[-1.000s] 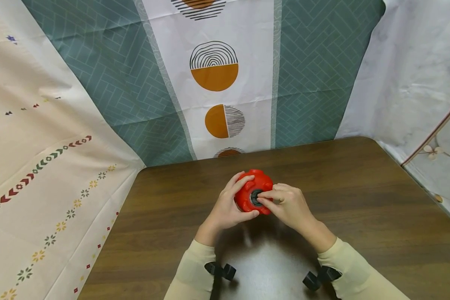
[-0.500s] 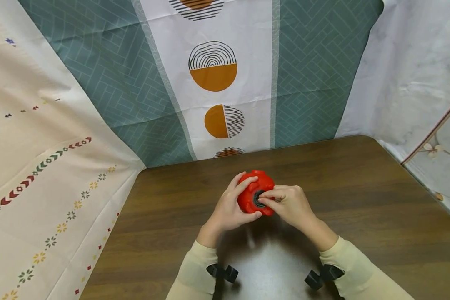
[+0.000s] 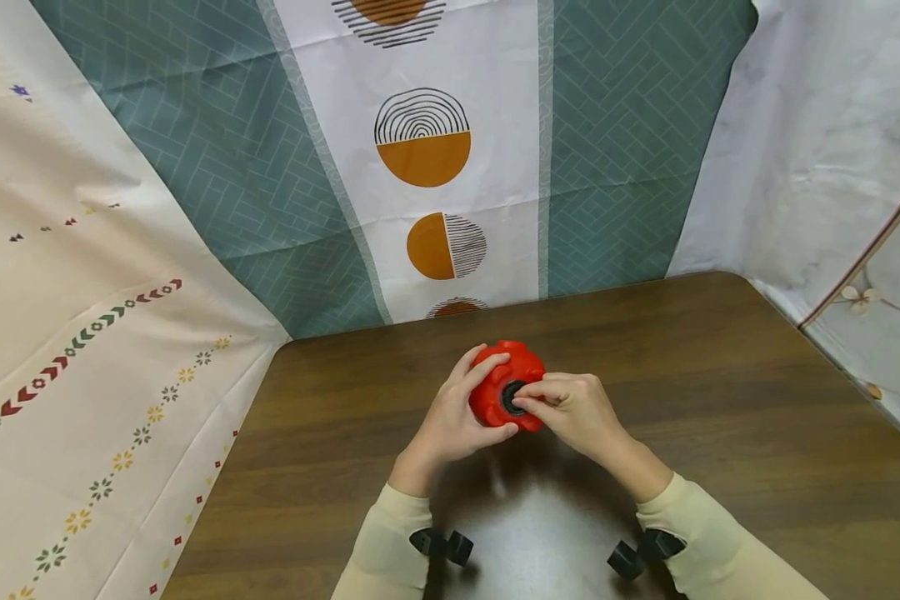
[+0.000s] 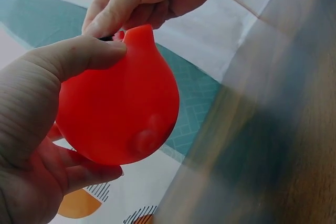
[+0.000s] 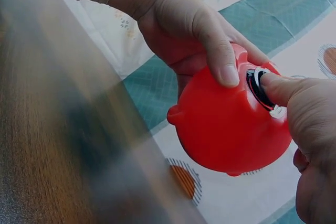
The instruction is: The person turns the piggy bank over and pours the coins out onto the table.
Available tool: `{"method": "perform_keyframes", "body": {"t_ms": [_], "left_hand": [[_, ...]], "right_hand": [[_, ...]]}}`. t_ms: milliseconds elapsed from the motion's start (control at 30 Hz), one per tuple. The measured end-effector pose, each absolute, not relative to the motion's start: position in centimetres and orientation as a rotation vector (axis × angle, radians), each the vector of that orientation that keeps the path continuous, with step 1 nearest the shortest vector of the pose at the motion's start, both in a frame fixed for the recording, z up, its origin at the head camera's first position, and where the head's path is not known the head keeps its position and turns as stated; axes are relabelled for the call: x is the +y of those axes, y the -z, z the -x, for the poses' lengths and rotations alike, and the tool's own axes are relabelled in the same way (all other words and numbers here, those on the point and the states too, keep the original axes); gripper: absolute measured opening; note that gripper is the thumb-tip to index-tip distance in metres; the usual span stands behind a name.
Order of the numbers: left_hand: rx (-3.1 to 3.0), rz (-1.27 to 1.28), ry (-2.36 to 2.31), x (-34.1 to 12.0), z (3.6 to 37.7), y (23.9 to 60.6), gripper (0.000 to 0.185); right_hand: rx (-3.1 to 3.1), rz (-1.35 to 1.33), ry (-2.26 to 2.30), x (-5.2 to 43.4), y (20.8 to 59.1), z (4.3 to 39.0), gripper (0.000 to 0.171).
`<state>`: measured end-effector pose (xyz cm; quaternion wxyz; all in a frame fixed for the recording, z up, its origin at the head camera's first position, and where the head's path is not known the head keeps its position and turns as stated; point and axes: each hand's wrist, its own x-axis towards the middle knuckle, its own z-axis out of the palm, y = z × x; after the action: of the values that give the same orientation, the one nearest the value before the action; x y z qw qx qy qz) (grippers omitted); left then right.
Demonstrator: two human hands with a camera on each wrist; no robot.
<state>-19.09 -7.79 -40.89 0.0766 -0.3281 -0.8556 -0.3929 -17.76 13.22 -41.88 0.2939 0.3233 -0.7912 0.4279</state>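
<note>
A round red plastic toy (image 3: 523, 364) with small stubby bumps is held above the wooden table (image 3: 720, 375). My left hand (image 3: 453, 421) grips it from the left, thumb underneath and fingers over the top; the left wrist view shows the toy's smooth red body (image 4: 118, 114) cupped in that hand (image 4: 31, 129). A black round plug (image 3: 510, 398) sits in the side that faces me. My right hand (image 3: 577, 412) pinches this plug with curled fingers. In the right wrist view the plug (image 5: 257, 85) lies under my right fingertip (image 5: 275, 88), set in the red toy (image 5: 226, 129).
Patterned cloths hang all round: teal and white with orange circles (image 3: 420, 158) behind, beige with small flowers (image 3: 82, 375) on the left, pale marble print (image 3: 817, 167) on the right. Black wrist mounts (image 3: 442, 543) (image 3: 633, 557) sit on both sleeves.
Both hands and the red toy stay almost in place. The right fingers have shifted slightly on the black plug and now cover more of it.
</note>
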Motion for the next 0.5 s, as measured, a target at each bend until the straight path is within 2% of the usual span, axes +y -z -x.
{"method": "perform_keyframes", "body": {"t_ms": [500], "left_hand": [[-2.506, 0.995, 1.17, -8.08, 19.34, 40.91, 0.08]], "right_hand": [[-2.025, -0.909, -1.283, 13.34, 41.43, 17.69, 0.018]]}}
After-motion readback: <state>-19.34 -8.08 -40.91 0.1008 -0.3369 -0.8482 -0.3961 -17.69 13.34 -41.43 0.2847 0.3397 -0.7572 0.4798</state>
